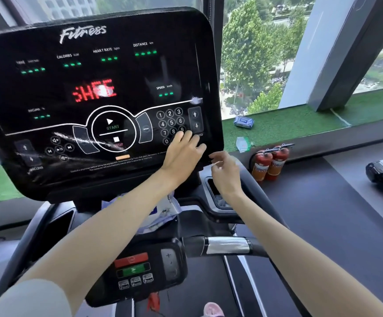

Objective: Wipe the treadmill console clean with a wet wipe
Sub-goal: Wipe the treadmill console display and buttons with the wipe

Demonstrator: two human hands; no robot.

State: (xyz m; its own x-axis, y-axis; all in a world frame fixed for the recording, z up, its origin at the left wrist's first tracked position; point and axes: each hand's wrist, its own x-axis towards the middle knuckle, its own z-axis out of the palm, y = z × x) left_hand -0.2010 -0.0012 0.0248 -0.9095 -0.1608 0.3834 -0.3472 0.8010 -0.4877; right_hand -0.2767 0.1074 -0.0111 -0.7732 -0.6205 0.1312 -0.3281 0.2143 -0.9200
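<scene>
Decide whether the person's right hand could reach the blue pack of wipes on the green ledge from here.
Probably not without leaning. The right hand hovers by the console's lower right corner, while the blue pack of wipes lies beyond on the ledge. Nothing blocks the way.

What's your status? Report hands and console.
Left hand flat on console keypad, no wipe visible. Right hand off the lower right corner, empty. Streaks remain lower left.

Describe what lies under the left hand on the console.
The left hand rests flat on the console at the keypad's lower right. Whether a wipe is under the palm cannot be seen.
</scene>
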